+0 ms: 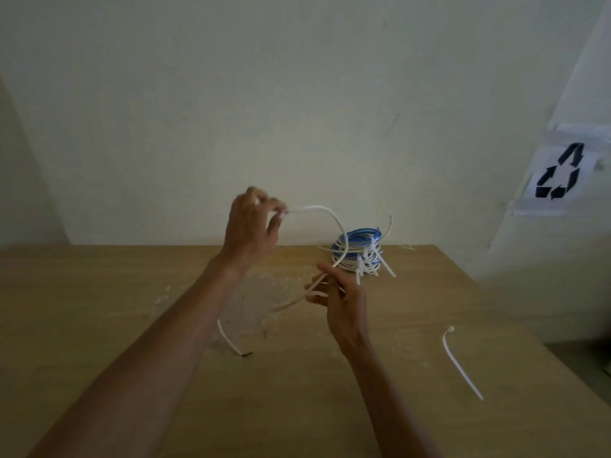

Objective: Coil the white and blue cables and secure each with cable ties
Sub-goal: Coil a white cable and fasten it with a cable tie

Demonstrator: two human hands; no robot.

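- The left hand (251, 223), raised at frame centre, pinches one end of a loose white cable (310, 208) between its fingertips.
- The right hand (344, 299), lower and just right of centre, grips the same cable further along; the tail drops to the desk (82, 309) at lower left.
- Behind the hands sits a bundle (363, 259) of tied coils, the blue cable (360, 233) on top; that part looks finished.
- This white cable shows only a single open arc, so coiling has likely just begun.
- One spare cable tie (460, 365) lies at right, probably for it.
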